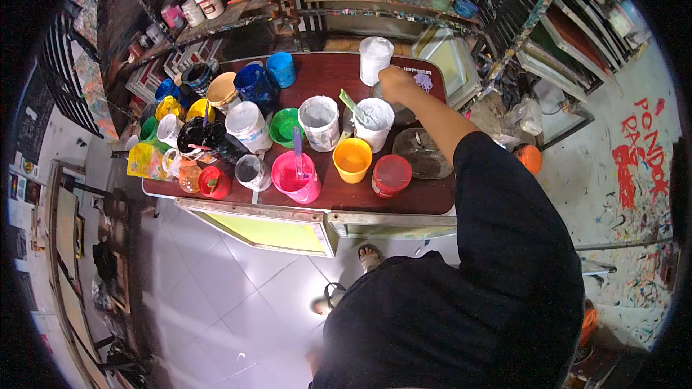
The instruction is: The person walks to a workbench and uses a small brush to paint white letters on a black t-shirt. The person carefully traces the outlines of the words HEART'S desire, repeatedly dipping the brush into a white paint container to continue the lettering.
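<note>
My right hand [400, 88] reaches over the far right part of the dark red table [317, 83], its fingers curled downward. What they hold, if anything, is hidden below the hand. Just beyond it stands a tall white tub [375, 62]. Nearer to me, a white tub [373, 127] of pale paint has a light green spatula [352, 106] leaning in it. To its right lies a dark, flat, rounded tray-like thing [422, 162]. A yellow-orange cup [352, 161], a red lidded tub [392, 176] and a pink tub [295, 186] stand by the front edge. My left hand is out of view.
Several paint pots crowd the table's left side, among them a blue tub [255, 85] and a green bowl [286, 127]. Framed screens [252, 227] lean below the front edge. A shelf [346, 6] with more tubs runs behind. Tiled floor [216, 295] lies at left.
</note>
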Motion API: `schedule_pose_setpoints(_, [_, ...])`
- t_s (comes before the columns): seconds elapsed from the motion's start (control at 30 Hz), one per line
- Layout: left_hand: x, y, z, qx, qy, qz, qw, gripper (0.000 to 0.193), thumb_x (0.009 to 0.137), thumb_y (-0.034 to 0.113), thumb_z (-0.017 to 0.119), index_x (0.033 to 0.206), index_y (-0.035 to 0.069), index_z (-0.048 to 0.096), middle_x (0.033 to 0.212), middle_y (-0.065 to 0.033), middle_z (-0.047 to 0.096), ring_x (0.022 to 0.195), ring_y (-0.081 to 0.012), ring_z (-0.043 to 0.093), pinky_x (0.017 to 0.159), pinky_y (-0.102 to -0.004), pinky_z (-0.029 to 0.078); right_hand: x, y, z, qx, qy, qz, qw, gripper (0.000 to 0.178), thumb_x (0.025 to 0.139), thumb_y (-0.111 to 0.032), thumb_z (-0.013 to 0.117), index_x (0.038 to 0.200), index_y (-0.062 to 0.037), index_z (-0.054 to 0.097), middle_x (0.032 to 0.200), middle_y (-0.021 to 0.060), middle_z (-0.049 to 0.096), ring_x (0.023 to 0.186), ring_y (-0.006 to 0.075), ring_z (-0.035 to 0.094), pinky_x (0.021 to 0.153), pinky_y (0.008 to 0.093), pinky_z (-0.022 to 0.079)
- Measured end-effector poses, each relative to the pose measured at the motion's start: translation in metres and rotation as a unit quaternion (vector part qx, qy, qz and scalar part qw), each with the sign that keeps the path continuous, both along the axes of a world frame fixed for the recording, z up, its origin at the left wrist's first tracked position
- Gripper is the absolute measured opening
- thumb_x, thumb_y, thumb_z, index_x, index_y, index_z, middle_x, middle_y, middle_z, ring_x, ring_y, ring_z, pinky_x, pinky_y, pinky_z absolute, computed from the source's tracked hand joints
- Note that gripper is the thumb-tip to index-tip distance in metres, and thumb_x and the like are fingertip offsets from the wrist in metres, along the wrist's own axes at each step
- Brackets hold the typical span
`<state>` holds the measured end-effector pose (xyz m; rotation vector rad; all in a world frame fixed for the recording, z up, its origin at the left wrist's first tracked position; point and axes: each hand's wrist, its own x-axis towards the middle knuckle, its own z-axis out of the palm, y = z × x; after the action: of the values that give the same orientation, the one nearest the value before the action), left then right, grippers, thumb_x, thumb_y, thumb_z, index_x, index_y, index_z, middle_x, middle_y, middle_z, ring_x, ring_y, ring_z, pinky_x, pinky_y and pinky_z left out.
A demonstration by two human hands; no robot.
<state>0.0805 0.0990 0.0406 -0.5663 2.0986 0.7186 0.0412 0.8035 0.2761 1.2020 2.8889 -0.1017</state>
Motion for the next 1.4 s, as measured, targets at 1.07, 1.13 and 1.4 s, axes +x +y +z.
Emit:
schedule_pose_setpoints(1.07, [0.023, 0.021, -0.001, 0.004, -0.023, -0.004, 1.000, 0.032, 0.084, 0.033, 0.049, 0.109, 0.015, 0.058, 0.085, -0.0070, 0.060, 0.076, -0.0222, 0.056, 0.066, -0.0352, 0.044, -0.022, 0.027, -0.040, 0.012, 0.174, 0.161, 0.971, 0.008, 0.061, -0.005, 0.059, 0.068, -0.0013, 0.063, 0.080, 0.0182, 0.062, 0.076, 0.0339, 0.061, 0.068, 0.0428, 0.049])
schedule_pose_setpoints(1.13, [0.024, 0.018, -0.001, 0.003, -0.024, -0.005, 1.000, 0.032, 0.084, 0.033, 0.049, 0.109, 0.016, 0.058, 0.085, -0.0073, 0.061, 0.077, -0.0226, 0.057, 0.067, -0.0354, 0.044, -0.023, 0.029, -0.046, -0.004, 0.205, 0.178, 0.963, 0.007, 0.061, -0.005, 0.059, 0.066, -0.0023, 0.063, 0.079, 0.0175, 0.062, 0.075, 0.0336, 0.060, 0.067, 0.0425, 0.049])
schedule_pose_setpoints(1.4, [0.016, 0.012, -0.004, 0.009, -0.021, -0.011, 1.000, 0.032, 0.084, 0.032, 0.047, 0.110, 0.017, 0.058, 0.087, -0.0088, 0.061, 0.078, -0.0242, 0.058, 0.068, -0.0363, 0.045, 0.004, 0.045, -0.069, -0.135, 0.272, 0.043, 0.952, 0.013, 0.066, -0.020, 0.066, 0.069, -0.0074, 0.067, 0.072, 0.0140, 0.063, 0.068, 0.0292, 0.062, 0.066, 0.0373, 0.049])
